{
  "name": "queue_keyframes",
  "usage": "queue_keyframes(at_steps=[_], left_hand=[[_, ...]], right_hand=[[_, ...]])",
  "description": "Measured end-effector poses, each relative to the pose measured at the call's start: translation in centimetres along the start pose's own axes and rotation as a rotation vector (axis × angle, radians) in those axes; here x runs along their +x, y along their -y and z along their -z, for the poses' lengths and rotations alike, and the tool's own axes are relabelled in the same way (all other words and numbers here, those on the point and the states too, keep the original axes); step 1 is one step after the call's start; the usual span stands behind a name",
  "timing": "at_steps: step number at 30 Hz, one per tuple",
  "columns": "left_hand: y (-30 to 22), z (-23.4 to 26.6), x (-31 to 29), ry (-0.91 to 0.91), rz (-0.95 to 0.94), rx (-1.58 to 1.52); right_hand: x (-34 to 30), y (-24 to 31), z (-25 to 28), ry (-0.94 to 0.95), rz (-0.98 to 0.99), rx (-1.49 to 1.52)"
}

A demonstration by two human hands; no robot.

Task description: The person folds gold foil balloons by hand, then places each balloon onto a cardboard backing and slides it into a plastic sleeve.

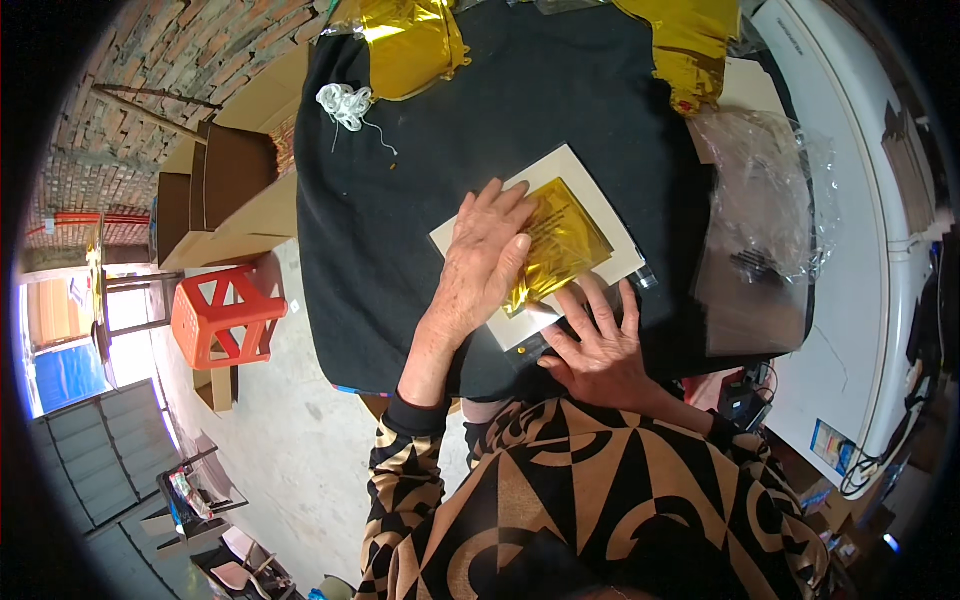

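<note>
A cream board (pixel 592 198) lies at an angle on a table spread with black cloth (pixel 380 240). On the board is a shiny gold, see-through film packet (pixel 570 232), creased, with faint print on it. My left hand (pixel 485 255) rests flat across the board's left side and the packet's edge, fingers stretched out. At the near right edge my right hand (pixel 600 345) has its fingers spread, tips touching the board and the packet's lower border. Dark shiny material peeks out beneath the board's near edge. What lies under my left palm is hidden.
Gold foil pieces (pixel 415 55) lie at the far left and far right. A white string bundle (pixel 345 104) sits near the left edge. Crumpled clear plastic (pixel 765 195) covers part of the right side. A red stool (pixel 225 315) and cardboard boxes (pixel 235 215) stand left of the table.
</note>
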State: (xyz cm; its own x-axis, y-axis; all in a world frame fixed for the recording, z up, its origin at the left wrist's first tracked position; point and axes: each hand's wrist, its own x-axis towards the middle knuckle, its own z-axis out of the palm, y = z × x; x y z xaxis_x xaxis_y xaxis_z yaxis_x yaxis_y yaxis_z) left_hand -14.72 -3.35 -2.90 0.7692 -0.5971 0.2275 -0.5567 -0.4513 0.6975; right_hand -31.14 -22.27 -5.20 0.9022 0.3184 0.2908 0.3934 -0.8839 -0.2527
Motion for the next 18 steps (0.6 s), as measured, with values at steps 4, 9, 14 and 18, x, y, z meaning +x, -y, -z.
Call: queue_keyframes(at_steps=[4, 9, 14, 18], left_hand=[[0.0, -0.3, 0.0, -0.006, -0.007, 0.049], [-0.2, -0.2, -0.1, -0.007, -0.011, 0.071], [-2.5, -0.8, 0.4, -0.031, -0.078, 0.370], [-3.1, -2.7, 0.8, -0.006, -0.106, 0.454]], right_hand=[[0.1, 0.0, 0.5, -0.009, 0.009, 0.022], [-0.4, -0.6, 2.0, 0.052, -0.016, 0.027], [-1.4, -1.2, 2.0, 0.085, -0.024, 0.044], [-1.7, -1.4, 2.2, 0.097, -0.013, 0.049]])
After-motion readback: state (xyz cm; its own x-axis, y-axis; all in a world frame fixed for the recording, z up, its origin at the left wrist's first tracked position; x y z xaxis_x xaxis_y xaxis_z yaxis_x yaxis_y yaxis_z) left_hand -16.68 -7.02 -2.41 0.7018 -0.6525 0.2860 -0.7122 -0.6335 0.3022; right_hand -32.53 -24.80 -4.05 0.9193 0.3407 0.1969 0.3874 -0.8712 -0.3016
